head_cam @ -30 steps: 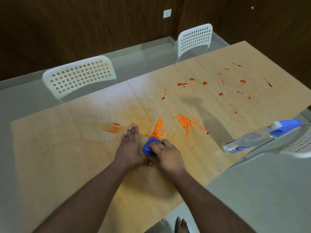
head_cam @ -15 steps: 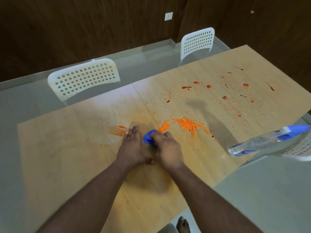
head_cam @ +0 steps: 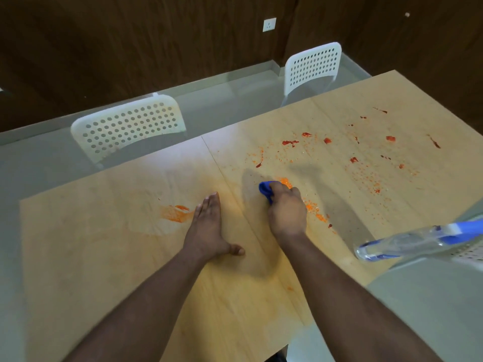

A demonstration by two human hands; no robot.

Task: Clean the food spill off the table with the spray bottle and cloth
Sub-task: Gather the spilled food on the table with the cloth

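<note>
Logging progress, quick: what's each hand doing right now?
Left hand: open, flat on the table.
Right hand: gripping the blue cloth.

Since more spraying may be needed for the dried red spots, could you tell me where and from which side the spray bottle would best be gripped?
The spray bottle lies on its side at the table's right edge, blue head pointing right, clear base towards the spill. I would wrap the free left hand around the narrow neck just below the head, coming from above, since the right hand holds the cloth.
</note>
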